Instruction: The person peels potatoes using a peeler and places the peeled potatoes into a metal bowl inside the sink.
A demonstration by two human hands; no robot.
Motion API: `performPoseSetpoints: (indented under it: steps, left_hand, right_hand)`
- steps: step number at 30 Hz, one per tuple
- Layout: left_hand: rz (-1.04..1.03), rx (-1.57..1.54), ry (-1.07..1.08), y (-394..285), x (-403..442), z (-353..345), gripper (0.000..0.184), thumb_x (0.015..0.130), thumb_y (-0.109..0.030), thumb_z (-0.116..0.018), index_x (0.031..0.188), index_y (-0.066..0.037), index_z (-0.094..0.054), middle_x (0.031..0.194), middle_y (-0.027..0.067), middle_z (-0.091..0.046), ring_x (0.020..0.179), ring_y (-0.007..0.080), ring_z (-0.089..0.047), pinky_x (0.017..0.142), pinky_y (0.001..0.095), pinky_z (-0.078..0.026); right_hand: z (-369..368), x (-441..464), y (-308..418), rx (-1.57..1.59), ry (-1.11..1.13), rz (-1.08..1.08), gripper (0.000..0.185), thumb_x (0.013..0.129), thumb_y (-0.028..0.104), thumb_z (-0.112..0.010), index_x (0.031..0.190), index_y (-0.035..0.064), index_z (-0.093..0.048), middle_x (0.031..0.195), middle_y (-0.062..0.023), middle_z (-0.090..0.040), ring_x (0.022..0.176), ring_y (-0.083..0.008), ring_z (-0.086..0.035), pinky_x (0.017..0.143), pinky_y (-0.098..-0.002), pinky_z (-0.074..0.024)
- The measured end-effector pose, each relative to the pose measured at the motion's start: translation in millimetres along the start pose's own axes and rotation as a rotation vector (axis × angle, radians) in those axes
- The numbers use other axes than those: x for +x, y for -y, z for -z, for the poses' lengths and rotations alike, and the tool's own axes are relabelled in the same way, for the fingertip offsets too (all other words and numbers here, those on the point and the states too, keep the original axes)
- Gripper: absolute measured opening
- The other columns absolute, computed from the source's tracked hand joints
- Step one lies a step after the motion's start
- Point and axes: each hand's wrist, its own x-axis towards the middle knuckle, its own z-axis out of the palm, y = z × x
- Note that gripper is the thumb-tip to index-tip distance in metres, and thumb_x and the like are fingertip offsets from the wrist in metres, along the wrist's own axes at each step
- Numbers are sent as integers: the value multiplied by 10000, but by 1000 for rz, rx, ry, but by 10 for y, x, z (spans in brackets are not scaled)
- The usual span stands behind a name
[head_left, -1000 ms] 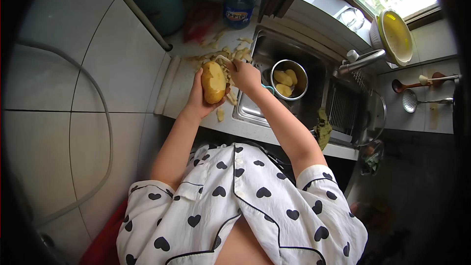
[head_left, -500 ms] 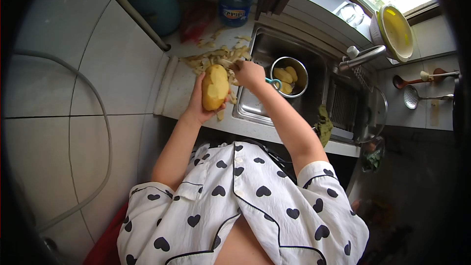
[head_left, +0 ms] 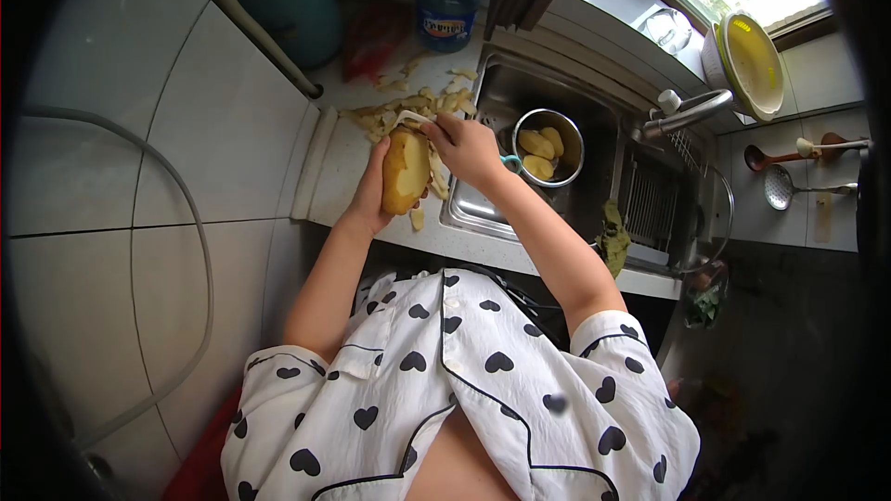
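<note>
My left hand (head_left: 373,187) is wrapped round a large, partly peeled potato (head_left: 406,174), held upright above the counter edge. Pale flesh shows on its right side, brownish skin on its left. In my right hand (head_left: 464,147) is a white-handled peeler (head_left: 414,118), its head at the top end of the potato. Behind both hands, a heap of potato peelings (head_left: 371,120) is spread over the counter. To the right, a round metal pot (head_left: 580,150) stands in the sink with several peeled potatoes (head_left: 536,167) inside. Something light blue (head_left: 510,163) shows beside my right wrist.
The steel sink (head_left: 501,83) lies right of the peelings, with a faucet (head_left: 691,114) over its far side. A blue pump bottle (head_left: 447,9) and a red bag (head_left: 373,42) stand behind. Ladles (head_left: 780,186) hang on the right wall; a tiled wall (head_left: 232,121) borders the left.
My right hand has brought the peeler to the top of the potato. The potato has turned slightly in my left hand, showing more skin on its left side.
</note>
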Motion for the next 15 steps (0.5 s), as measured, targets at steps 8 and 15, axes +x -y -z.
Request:
performPoseSetpoints:
  steps: [8, 15]
  left_hand:
    - [-33, -2, -46, 9, 52, 39, 535, 887, -604, -347, 1087, -141, -523, 850, 53, -616, 671, 184, -612, 561, 295, -466]
    - [-112, 50, -70, 127, -8, -46, 617, 878, -635, -319, 1095, -102, -542, 837, 86, -626, 662, 192, -610, 520, 293, -486]
  right_hand:
    - [-35, 26, 103, -75, 28, -49, 325, 885, 366, -489, 796, 78, -611, 677, -148, -612, 692, -367, -597, 612, -453, -448]
    - [-404, 189, -338, -195, 160, -256, 328, 863, 387, -492, 872, 116, -679, 826, -133, -667, 807, -326, -635, 674, -421, -485]
